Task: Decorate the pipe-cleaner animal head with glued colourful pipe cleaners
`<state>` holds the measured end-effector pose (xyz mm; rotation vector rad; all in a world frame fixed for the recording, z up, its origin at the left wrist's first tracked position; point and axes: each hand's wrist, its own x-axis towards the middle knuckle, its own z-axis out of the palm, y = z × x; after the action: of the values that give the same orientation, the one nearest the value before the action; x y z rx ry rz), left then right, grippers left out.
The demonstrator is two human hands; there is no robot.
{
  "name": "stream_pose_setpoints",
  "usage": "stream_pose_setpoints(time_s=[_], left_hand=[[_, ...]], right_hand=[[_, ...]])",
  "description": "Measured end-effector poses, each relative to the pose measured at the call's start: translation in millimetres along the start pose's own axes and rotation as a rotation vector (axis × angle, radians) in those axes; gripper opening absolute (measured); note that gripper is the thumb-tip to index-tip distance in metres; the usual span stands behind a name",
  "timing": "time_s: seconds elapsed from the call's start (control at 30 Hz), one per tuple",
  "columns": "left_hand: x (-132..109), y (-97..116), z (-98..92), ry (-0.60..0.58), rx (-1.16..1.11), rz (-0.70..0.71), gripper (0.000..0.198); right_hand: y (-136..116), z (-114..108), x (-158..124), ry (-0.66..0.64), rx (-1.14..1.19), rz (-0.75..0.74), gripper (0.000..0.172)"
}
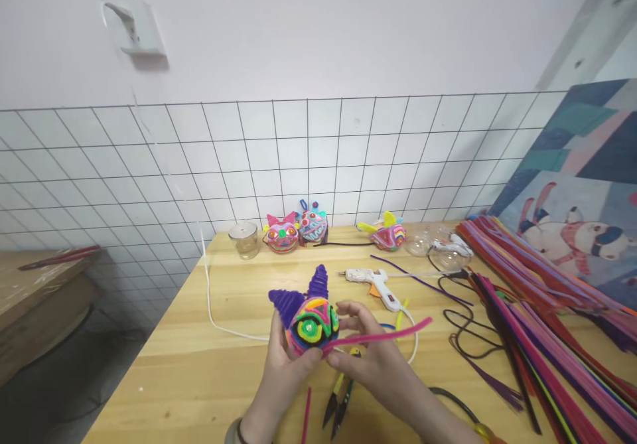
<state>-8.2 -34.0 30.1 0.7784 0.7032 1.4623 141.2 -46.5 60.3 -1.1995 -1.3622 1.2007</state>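
Between my hands is a colourful pipe-cleaner animal head [309, 328] with purple ears and a green eye ringed in black. My left hand [288, 361] wraps its left side, thumb along the bottom. My right hand [365, 351] grips the right side, its thumb and fingers near a pink pipe cleaner [398, 333] that sticks out to the right from the head. Just below, scissors [339, 401] with dark blades lie on the wooden table. A loose pink pipe cleaner [306, 414] lies left of them. Behind my right hand rests a white glue gun [378, 285].
Along the back stand a glass cup [243, 239], a pink cat head [282, 233], a blue-and-pink figure [313, 223], a bird-like figure [389, 233] and clear plastic balls [450, 253]. Bundles of pipe cleaners [562, 344] cover the right side. A white cable [212, 311] runs across the left.
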Motion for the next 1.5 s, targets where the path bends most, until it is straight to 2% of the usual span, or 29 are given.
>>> stream_pose_setpoints(time_s=[0.07,0.1,0.17,0.27,0.4,0.5,0.6,0.67,0.83,0.93,1.03,1.17,1.37,1.5], left_hand=[[1,-3,-5.4,-0.054,-0.013,-0.036,0.090],[1,-4,-8.7,-0.095,-0.010,-0.043,0.091],[3,-7,-14.8,-0.148,-0.004,-0.061,0.092],[3,-9,-19.7,-0.169,0.028,-0.066,0.080],[5,-8,-18.5,-0.229,0.079,-0.068,0.065],[8,-8,-17.5,-0.221,0.072,-0.077,0.060],[12,-10,-19.2,-0.204,0.053,-0.083,0.063],[15,-11,-20.1,-0.220,0.011,-0.111,0.065],[19,-7,-16.0,-0.282,-0.181,-0.290,0.063],[20,-4,-14.2,-0.282,-0.225,-0.360,0.059],[20,-3,-15.1,-0.292,-0.180,-0.355,0.052],[19,0,-13.9,-0.273,-0.092,-0.324,0.056],[14,7,-6.6,-0.259,-0.049,-0.306,0.054],[15,1,-8.2,-0.235,-0.015,-0.281,0.057]], right_hand=[[-1,3,-2,-0.040,0.103,-0.007,0.083],[-3,4,-3,-0.096,0.169,-0.015,0.084],[-7,7,-4,-0.196,0.275,-0.046,0.070],[-9,11,-3,-0.233,0.365,-0.074,0.053],[-1,12,1,-0.176,0.453,-0.021,0.065],[5,11,4,-0.110,0.417,0.026,0.074],[6,8,6,-0.073,0.356,0.062,0.078],[6,6,8,-0.093,0.333,0.072,0.074],[11,-4,15,-0.162,0.290,0.035,0.050],[13,-8,17,-0.179,0.243,0.004,0.048],[12,-10,16,-0.224,0.279,-0.020,0.050],[13,-9,14,-0.277,0.309,-0.030,0.056],[21,-9,12,-0.262,0.306,-0.005,0.057],[25,-8,12,-0.246,0.285,0.004,0.050]])
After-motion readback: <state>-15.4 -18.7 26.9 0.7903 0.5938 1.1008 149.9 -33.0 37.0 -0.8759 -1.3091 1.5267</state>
